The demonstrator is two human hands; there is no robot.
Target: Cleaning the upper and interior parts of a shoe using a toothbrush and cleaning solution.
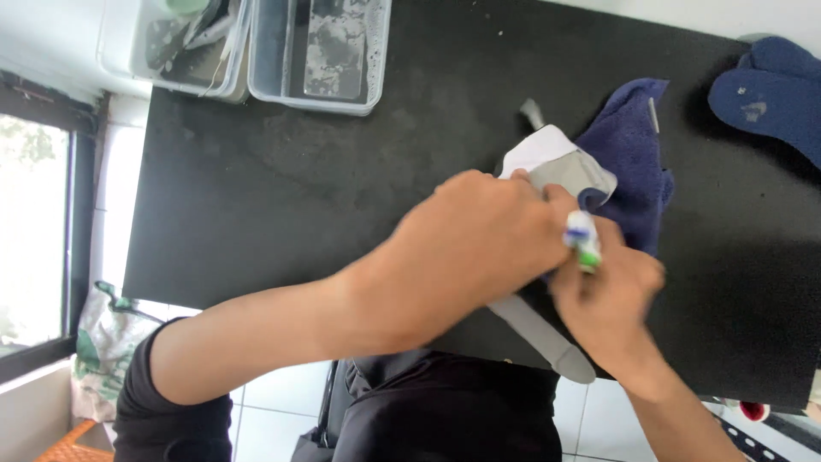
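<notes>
window [34, 231]: sitting at far left, bright daylight coming in.
bag [103, 346]: patterned, hanging low left below the surface edge.
trays [321, 56]: two clear plastic ones resting at the top edge of the surface, dark items inside, too blurred to name.
surface [256, 188]: black mat, left half bare.
left hand [483, 239]: you're reaching across and pressing down on the grey piece, fingers curled shut over its edge.
grey piece [569, 171]: flat grey and white part with a long grey strip running toward you, lying on the surface partly over the blue cloth.
right hand [607, 295]: you're closing it around a small white and green tube [582, 239], tip meeting the grey piece.
progress: looking mid-application; how much is covered, can't tell.
blue cloth [633, 167]: bunched under the piece; second blue item [770, 90] lying at far right.
</notes>
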